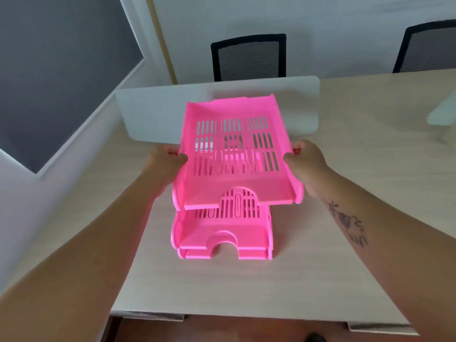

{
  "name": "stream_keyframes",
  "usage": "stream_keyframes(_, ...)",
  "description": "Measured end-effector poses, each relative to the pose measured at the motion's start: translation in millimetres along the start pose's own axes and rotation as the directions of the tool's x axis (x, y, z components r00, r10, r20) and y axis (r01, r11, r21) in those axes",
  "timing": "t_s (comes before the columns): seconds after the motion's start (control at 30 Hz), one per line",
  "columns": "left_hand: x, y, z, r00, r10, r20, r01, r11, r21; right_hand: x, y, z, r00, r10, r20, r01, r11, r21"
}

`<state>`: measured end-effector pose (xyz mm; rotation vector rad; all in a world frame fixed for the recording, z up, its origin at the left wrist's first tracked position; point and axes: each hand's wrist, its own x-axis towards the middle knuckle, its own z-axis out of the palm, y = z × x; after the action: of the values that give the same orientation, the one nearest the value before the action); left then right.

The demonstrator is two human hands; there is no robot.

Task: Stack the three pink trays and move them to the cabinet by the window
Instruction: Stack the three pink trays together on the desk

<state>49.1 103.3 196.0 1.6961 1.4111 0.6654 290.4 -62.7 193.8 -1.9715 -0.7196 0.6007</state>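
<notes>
1. Tray [237,154], the third one, was held in the air above the stack [222,239] of two on the desk [345,149].
2. It was gripped at both side walls, left hand [165,164] and right hand [304,160] each closed on an edge.
3. Misalignment was the risk: a tilted tray could be jammed on the lower walls, or the stack knocked askew.

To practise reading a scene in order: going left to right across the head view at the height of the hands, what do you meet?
Left hand → raised pink tray, gripped on both sides → right hand → bare desk surface.
</notes>
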Motion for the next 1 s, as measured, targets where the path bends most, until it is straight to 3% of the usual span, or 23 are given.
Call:
stream_keyframes(0.27,4.0,-50.6,-23.3,0.999,-0.05,-0.003,0.05,0.997,0.062,-26.8,10.3,56.7,0.999,0.035,-0.003,-0.035,0.999,-0.033)
stream_keyframes(0.6,-2.9,-97.4,5.1,0.989,-0.137,0.056,0.131,0.987,0.092,-42.0,52.1,81.5,0.996,0.086,-0.015,-0.088,0.989,-0.119)
stream_keyframes(0.87,-3.7,-99.2,1.5,0.994,-0.081,0.075,0.065,0.978,0.198,-35.7,60.1,86.9,0.996,0.063,0.061,-0.058,0.995,-0.084)
stream_keyframes(1.0,-27.6,-110.6,7.2,0.969,-0.173,0.176,0.175,0.985,0.006,-40.4,70.3,82.4,0.986,0.122,0.117,-0.116,0.992,-0.055)
